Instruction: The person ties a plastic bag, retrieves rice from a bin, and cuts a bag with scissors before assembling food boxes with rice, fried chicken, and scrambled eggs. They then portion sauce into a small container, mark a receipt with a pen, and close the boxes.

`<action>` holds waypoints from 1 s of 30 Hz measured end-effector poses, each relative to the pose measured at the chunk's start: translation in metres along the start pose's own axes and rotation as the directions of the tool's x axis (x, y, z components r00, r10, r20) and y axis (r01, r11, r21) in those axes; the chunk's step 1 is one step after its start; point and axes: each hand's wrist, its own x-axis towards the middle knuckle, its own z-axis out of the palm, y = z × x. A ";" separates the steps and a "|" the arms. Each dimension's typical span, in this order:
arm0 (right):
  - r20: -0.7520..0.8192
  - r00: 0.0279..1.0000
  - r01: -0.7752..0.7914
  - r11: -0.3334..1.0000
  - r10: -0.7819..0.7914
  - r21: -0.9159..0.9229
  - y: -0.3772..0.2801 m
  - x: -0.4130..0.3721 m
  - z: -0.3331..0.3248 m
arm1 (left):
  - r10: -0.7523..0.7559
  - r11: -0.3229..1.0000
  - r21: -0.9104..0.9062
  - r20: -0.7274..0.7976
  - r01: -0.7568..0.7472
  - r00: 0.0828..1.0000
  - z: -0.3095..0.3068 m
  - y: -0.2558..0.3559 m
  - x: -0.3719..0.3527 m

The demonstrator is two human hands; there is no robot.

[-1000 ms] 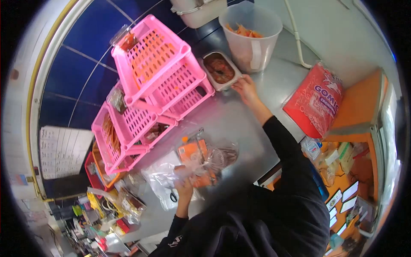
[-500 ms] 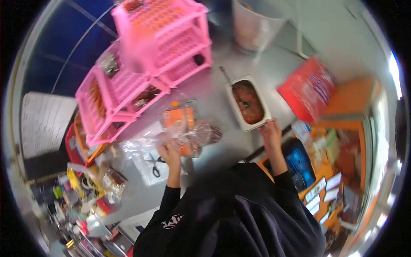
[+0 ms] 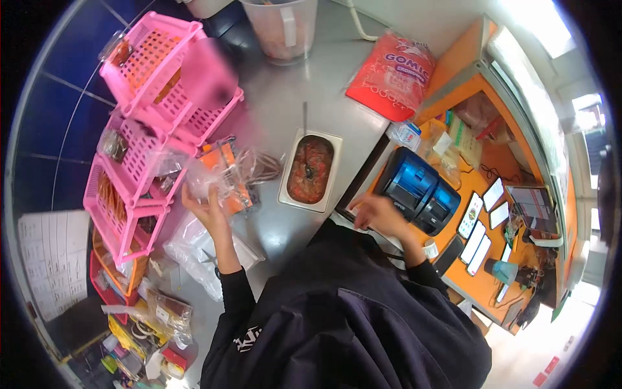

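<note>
I see the left hand [image 3: 212, 211] pinching a clear plastic bag [image 3: 206, 182] near the pink baskets. The right hand [image 3: 381, 216], blurred, is released, its fingers loosely bent, beside a blue device [image 3: 414, 178]. The metal container [image 3: 303, 206] with reddish food stands between both hands, on the steel counter [image 3: 275, 91].

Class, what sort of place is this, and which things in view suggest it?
Probably a kitchen or food-preparation area for a small business, judging by the metal pan of reddish food, the metal counter and the stacked pink baskets.
</note>
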 end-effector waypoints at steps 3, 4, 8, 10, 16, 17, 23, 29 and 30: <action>-0.462 0.783 0.276 0.898 -0.417 -0.342 0.012 0.015 -0.073 | -0.062 0.993 0.093 -0.058 0.067 0.996 -0.009 0.037 -0.020; -0.570 0.710 0.085 0.855 -0.413 -0.512 0.038 0.033 -0.112 | -0.053 0.988 0.137 -0.093 0.065 0.994 -0.016 0.039 -0.024; -0.604 0.724 -0.420 0.482 -0.333 -0.769 0.077 0.084 -0.202 | 0.092 0.973 0.225 -0.200 -0.045 0.976 -0.042 0.052 -0.051; -0.656 0.741 -0.589 0.333 -0.143 -0.737 0.067 0.115 -0.206 | 0.153 0.977 0.183 -0.254 -0.107 0.955 -0.063 0.056 -0.066; -0.642 0.588 -0.138 0.721 -0.492 -0.679 0.070 0.059 -0.222 | 0.297 0.954 0.120 -0.234 -0.275 0.926 -0.070 0.058 -0.105; -0.653 0.571 -0.086 0.755 -0.497 -0.650 0.045 0.043 -0.213 | 0.331 0.944 0.058 -0.177 -0.326 0.927 -0.068 0.058 -0.106; -0.447 0.770 0.264 0.864 -0.456 -0.429 -0.099 0.010 -0.061 | -0.076 0.841 -0.427 0.515 0.333 0.854 -0.014 0.097 -0.108; -0.003 0.877 0.469 0.857 -0.481 -0.214 -0.124 0.066 0.080 | -0.383 0.383 -0.409 0.746 0.828 0.545 0.016 0.075 -0.107; -0.089 0.844 0.503 0.839 -0.528 -0.209 -0.131 0.061 0.094 | -0.435 0.369 -0.397 0.725 0.841 0.533 0.010 0.064 -0.105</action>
